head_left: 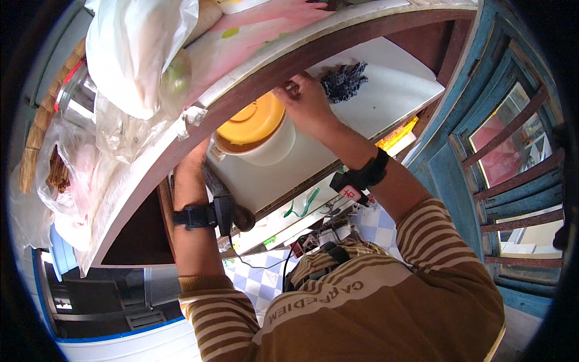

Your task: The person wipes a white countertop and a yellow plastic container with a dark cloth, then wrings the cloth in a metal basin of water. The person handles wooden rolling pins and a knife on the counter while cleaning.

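Observation:
A white plastic bucket (267, 149) with a yellow-orange lid (253, 120) stands on the white shelf board inside a cupboard. My right hand (302, 102) is at the lid's right edge with its fingers curled. Whether it grips the lid cannot be made out. To the bucket's left, my left hand (199, 150) reaches in under the cupboard's top edge, which hides its fingers. A crumpled dark-blue and white speckled cloth (344, 82) lies right of my right hand. Beside my left forearm is a dark handle-like object (215, 178), partly covered by the wrist strap's black box.
The curved cupboard top edge (226, 97) overhangs my hands. Above it lie plastic bags (140, 54) and a red-lidded glass jar (77, 92). A lower shelf holds a yellow basket (398, 133) and a green strap (303, 203). On the right stands a blue wooden door (434, 181).

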Tool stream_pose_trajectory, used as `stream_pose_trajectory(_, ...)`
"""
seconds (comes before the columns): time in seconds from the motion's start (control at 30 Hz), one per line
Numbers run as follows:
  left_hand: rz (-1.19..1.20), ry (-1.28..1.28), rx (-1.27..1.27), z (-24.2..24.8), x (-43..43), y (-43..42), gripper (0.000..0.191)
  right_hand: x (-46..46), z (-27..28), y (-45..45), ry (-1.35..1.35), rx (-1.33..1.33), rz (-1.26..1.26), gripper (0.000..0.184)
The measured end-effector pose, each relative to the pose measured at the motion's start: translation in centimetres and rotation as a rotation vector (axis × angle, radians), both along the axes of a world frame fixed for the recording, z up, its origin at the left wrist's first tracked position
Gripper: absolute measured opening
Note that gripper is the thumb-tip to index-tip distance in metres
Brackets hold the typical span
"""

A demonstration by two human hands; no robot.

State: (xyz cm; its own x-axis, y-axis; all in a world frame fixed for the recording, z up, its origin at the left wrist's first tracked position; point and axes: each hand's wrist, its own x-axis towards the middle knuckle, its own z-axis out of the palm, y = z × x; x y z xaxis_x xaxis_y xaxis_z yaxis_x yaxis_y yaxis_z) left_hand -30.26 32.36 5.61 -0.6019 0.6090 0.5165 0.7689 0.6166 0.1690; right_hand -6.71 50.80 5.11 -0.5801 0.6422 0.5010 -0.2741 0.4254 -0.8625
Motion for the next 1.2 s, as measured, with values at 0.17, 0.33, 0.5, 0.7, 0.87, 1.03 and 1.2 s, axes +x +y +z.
stream_pose_trajectory(0.17, -0.106, -0.221, 0.278, 0.3, -0.8, -1.4, 0.049, -0.2, 0.2, -0.6, 0.155, -0.572, 0.318, 0.026)
stream_pose_trajectory(0.33, -0.196, -0.179, 0.232, -2.8, -1.1, 0.0, 0.035, 1.7, -0.1, -2.2, -0.066, -0.404, 0.215, 0.044)
stream_pose_trajectory(0.5, -0.230, -0.163, 0.186, -4.0, -1.3, 1.0, 0.030, 2.8, 0.5, -1.1, -0.297, 0.000, 0.193, 0.052)
stream_pose_trajectory(0.7, -0.107, -0.355, 0.457, -2.3, 5.6, -1.7, 0.044, 2.7, -2.7, 0.9, -0.333, 0.260, -0.073, 0.069)
stream_pose_trajectory(0.87, -0.135, -0.374, 0.412, -2.7, 9.2, -1.7, 0.056, -0.2, -5.0, 2.1, -0.176, -0.062, 0.114, 0.085)
stream_pose_trajectory(1.03, -0.159, -0.508, 0.431, -3.0, 8.0, -1.8, 0.053, 0.5, -5.4, 2.1, -0.080, -0.437, 0.481, 0.082)
stream_pose_trajectory(1.2, -0.085, -0.822, 1.053, -4.1, 9.6, -2.8, 0.052, -0.2, -4.9, 3.0, -0.159, -0.758, 0.304, 0.059)
